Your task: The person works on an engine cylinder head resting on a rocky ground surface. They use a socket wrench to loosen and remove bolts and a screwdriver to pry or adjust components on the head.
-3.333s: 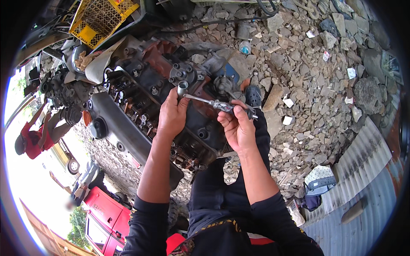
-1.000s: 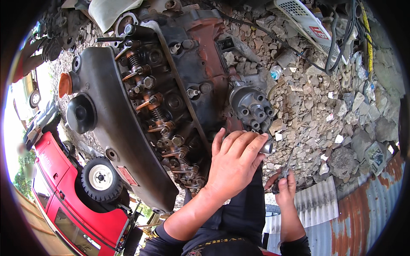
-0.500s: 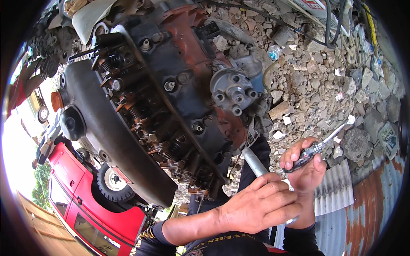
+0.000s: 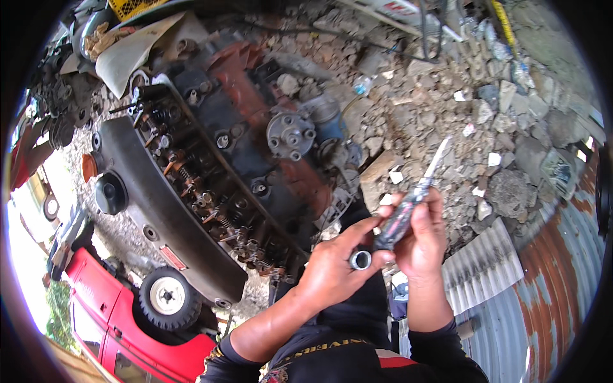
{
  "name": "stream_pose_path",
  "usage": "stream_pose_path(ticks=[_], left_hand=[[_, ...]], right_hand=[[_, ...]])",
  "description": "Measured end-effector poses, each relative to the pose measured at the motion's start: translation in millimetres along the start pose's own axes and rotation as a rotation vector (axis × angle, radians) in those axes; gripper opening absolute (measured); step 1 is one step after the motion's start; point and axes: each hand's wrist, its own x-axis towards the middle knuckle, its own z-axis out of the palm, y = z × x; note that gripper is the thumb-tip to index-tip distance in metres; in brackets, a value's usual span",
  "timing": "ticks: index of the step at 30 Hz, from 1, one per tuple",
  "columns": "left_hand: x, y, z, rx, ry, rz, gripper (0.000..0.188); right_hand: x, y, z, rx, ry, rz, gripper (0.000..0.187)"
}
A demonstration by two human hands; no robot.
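Note:
My left hand [image 4: 332, 265] is closed around a metal tube [image 4: 361, 259], whose hollow round end faces up; the rest is hidden by the hand. In my right hand [image 4: 424, 239] is a screwdriver [image 4: 397, 223] with a dark handle, its pale shaft slanting up and away. The fingers of the left hand lie close against the handle's butt; whether they touch it I cannot tell. Beyond the hands lies an engine [image 4: 242, 140] with its rocker arms [image 4: 204, 198] bared, spark plugs [image 4: 222, 141] in its side and a distributor cap [image 4: 291, 136].
A dark valve cover [image 4: 159, 198] rests left of the rocker arms. Rubble [image 4: 408, 127] spreads over the ground to the right. Corrugated metal sheet [image 4: 549, 281] and a pale ribbed piece [image 4: 482, 262] lie at the lower right. A red vehicle [image 4: 108, 306] stands at the lower left.
The two hands have come together. The tube has swung from pointing at the engine to showing its open end upward. The screwdriver has moved left and points more steeply away; the view has shifted.

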Motion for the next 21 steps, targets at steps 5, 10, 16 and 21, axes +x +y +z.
stream_pose_path(ticks=[5, 10, 16, 21], left_hand=[[-16, 6, -9, 0.123, 0.036, 0.309, 0.043], [-39, 27, -28, -0.049, -0.019, 0.34, 0.033], [-102, 3, -87, -1.0, 0.158, 0.414, 0.035], [-146, -37, -135, -1.085, 0.281, 0.371, 0.046]], right_hand=[[-8, -35, 29, -0.169, -0.116, -0.048, 0.042], [-32, -48, 71, -0.39, -0.009, -0.183, 0.031], [-60, 15, 91, -0.892, -0.519, -0.096, 0.021], [-92, 88, 143, -1.265, -0.722, 0.224, 0.031]])
